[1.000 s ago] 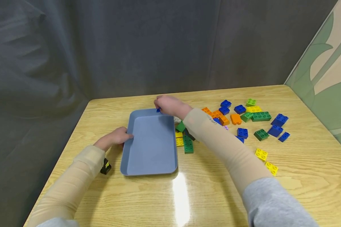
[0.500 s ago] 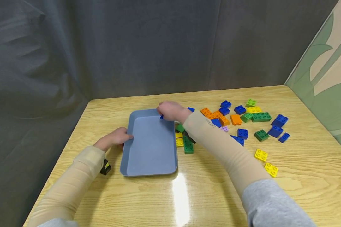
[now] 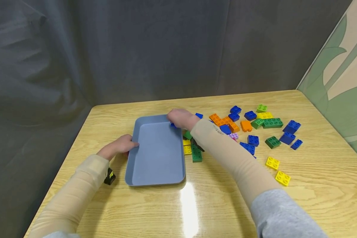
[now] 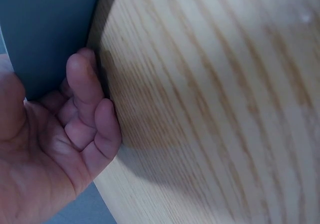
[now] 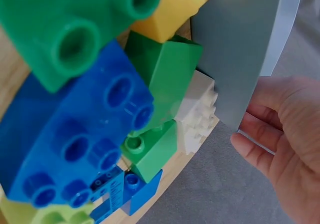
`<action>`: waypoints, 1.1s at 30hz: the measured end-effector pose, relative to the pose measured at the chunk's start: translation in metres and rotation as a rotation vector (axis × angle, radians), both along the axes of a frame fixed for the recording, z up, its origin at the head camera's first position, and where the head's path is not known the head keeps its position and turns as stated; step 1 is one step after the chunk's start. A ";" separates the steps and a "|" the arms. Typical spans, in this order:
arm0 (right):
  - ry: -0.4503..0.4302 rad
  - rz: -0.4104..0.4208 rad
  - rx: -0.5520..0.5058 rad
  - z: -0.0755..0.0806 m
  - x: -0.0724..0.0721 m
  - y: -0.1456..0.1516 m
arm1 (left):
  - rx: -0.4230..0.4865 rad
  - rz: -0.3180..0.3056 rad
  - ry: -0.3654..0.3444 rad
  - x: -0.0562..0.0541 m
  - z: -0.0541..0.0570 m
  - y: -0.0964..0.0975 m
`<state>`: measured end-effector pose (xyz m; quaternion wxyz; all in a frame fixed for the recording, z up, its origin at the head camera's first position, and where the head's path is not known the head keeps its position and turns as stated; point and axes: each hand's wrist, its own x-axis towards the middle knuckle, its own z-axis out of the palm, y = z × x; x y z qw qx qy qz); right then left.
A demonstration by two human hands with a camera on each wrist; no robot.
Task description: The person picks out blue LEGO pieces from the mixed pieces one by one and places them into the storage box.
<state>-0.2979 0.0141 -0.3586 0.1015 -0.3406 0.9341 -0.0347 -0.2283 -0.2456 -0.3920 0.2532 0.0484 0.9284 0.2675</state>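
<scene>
A shallow blue-grey tray (image 3: pixel 154 158) stands on the table with its floor bare in the middle. My left hand (image 3: pixel 123 144) grips its left wall, thumb over the rim; in the left wrist view the other fingers (image 4: pixel 82 78) curl against the outside and underside. At the far right corner, my right hand (image 3: pixel 179 118) holds the rim. In the right wrist view, this hand (image 5: pixel 292 129) wraps over the tray wall (image 5: pixel 235 48), some fingertips hidden behind it. A small blue piece (image 3: pixel 173 125) peeks from under the right hand inside the corner, mostly hidden.
Yellow bricks (image 3: pixel 187 149) and a long green brick (image 3: pixel 196 156) lie close along the tray's right side. Many more bricks spread rightward, including orange ones (image 3: pixel 246 125) and blue ones (image 3: pixel 291 126). A black piece (image 3: pixel 109 177) lies by my left wrist.
My right hand has slid right and slightly nearer, from the tray's far edge to its far right corner; the small blue piece moved along with it. Left hand and tray stay put.
</scene>
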 end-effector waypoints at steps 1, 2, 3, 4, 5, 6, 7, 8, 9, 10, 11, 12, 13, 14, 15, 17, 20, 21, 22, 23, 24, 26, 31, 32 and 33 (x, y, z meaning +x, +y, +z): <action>-0.003 -0.002 0.001 0.000 0.000 0.000 | 0.000 -0.002 0.000 0.000 0.000 0.000; -0.006 -0.006 0.001 0.000 0.000 0.000 | 0.002 -0.002 -0.001 0.000 0.001 0.000; -0.010 -0.012 0.001 -0.001 0.000 0.000 | 0.006 -0.002 -0.003 0.001 0.001 0.000; -0.009 -0.013 0.005 -0.001 0.000 0.000 | 0.008 -0.001 -0.004 0.001 0.001 0.000; -0.004 -0.014 0.011 -0.001 0.000 0.000 | 0.011 0.000 -0.006 0.000 0.001 0.001; 0.002 -0.012 0.018 -0.001 -0.001 -0.001 | 0.013 0.000 -0.007 0.000 0.001 0.001; 0.010 -0.011 0.022 -0.002 -0.001 -0.001 | 0.014 0.001 -0.008 0.000 0.001 0.001; 0.018 -0.008 0.030 -0.002 -0.001 -0.001 | 0.016 0.002 -0.009 0.000 0.001 0.001; 0.026 -0.004 0.038 -0.003 0.000 -0.001 | 0.013 0.001 -0.008 0.000 0.001 0.001; 0.031 -0.001 0.046 -0.003 0.000 -0.001 | 0.009 0.000 -0.007 0.000 0.001 0.001; 0.035 -0.001 0.051 -0.003 0.000 -0.001 | 0.007 -0.001 -0.008 0.000 0.001 0.002; 0.033 -0.002 0.053 -0.003 0.000 -0.001 | 0.003 -0.002 -0.006 0.000 0.001 0.002; 0.033 -0.001 0.053 -0.003 0.000 -0.001 | 0.000 -0.001 -0.006 0.000 0.001 0.002; 0.031 0.001 0.052 -0.003 0.000 0.000 | -0.004 -0.001 -0.006 0.000 0.001 0.001; 0.030 0.000 0.049 -0.002 0.001 0.000 | -0.006 -0.003 -0.005 0.000 0.001 0.001; 0.040 0.006 0.041 0.000 0.000 0.001 | -0.011 -0.004 -0.001 -0.001 0.001 0.001; 0.062 0.013 0.024 0.004 -0.001 0.003 | -0.019 -0.002 -0.001 -0.001 0.001 0.000; 0.073 0.014 0.024 0.005 -0.001 0.004 | -0.021 0.002 -0.004 -0.001 0.002 0.000; 0.082 0.019 0.023 0.007 -0.002 0.005 | -0.021 0.002 -0.006 -0.001 0.002 0.000; 0.087 0.020 0.020 0.008 -0.003 0.006 | -0.018 0.004 -0.010 -0.001 0.002 0.000; 0.092 0.023 0.021 0.009 -0.004 0.007 | -0.017 0.007 -0.015 -0.001 0.003 0.000; 0.101 0.027 0.020 0.011 -0.006 0.010 | -0.014 0.011 -0.022 -0.001 0.003 0.001; 0.117 0.027 -0.020 0.018 -0.007 0.020 | -0.009 -0.001 -0.019 -0.001 0.003 0.001; 0.125 0.029 -0.031 0.019 -0.007 0.023 | -0.009 -0.006 -0.016 -0.001 0.003 0.001; 0.137 0.032 -0.040 0.021 -0.007 0.026 | -0.010 -0.009 -0.013 0.000 0.003 0.001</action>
